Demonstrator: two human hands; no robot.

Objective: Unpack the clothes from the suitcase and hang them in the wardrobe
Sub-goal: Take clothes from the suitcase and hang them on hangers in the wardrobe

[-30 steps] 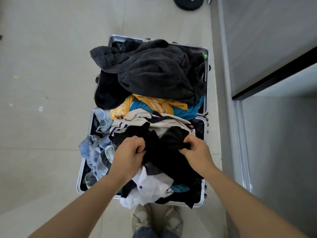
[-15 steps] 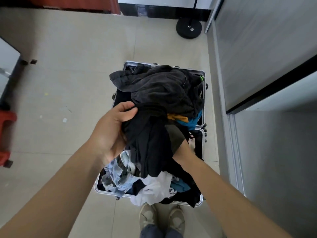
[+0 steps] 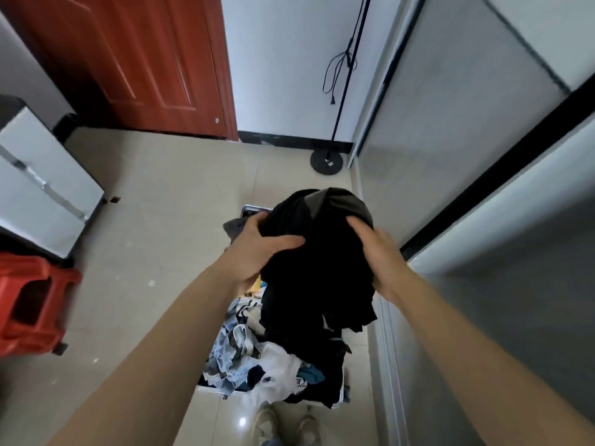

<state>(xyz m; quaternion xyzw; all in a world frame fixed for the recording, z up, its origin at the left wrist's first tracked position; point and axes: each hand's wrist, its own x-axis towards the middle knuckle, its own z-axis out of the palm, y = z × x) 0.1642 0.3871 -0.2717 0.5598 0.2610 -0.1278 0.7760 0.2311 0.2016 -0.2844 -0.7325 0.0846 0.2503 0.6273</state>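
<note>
Head view, looking down at a tiled floor (image 3: 154,220).

- 9 o'clock edge of frame: red plastic stool (image 3: 32,304) on the floor. A grey cabinet (image 3: 42,181) stands just beyond it, towards 10 o'clock.
- 11 o'clock: red-brown door (image 3: 128,59), closed.
- Left hand (image 3: 257,249): just left of frame centre. Fingers and thumb are curled into the left side of a black garment (image 3: 318,268), the thumb lying across its front. Firm grip.
- Black garment: bunched into a bundle at frame centre and held in the air between both hands. Its loose ends hang towards 6 o'clock. A greyer patch of cloth shows at the top of the bundle.
- Suitcase (image 3: 253,208): lies open on the floor directly under the bundle and is mostly hidden by it. Its far rim shows at the bundle's 10 o'clock. It is full of mixed clothes, with pale blue denim (image 3: 231,349) at the left and a white piece (image 3: 277,371) at the near end.
- Shoes (image 3: 267,426): at 6 o'clock, just short of the suitcase's near edge.
- Right hand (image 3: 383,262): at the bundle's 3 o'clock, fingers curled over the cloth and gripping it.
- 12 to 1 o'clock: round black stand base (image 3: 326,160) by the wall, with a dark cable (image 3: 338,69) hanging above it.
- 1 to 5 o'clock: wardrobe (image 3: 450,123), grey sliding panels along the right side, just beside the suitcase.
</note>
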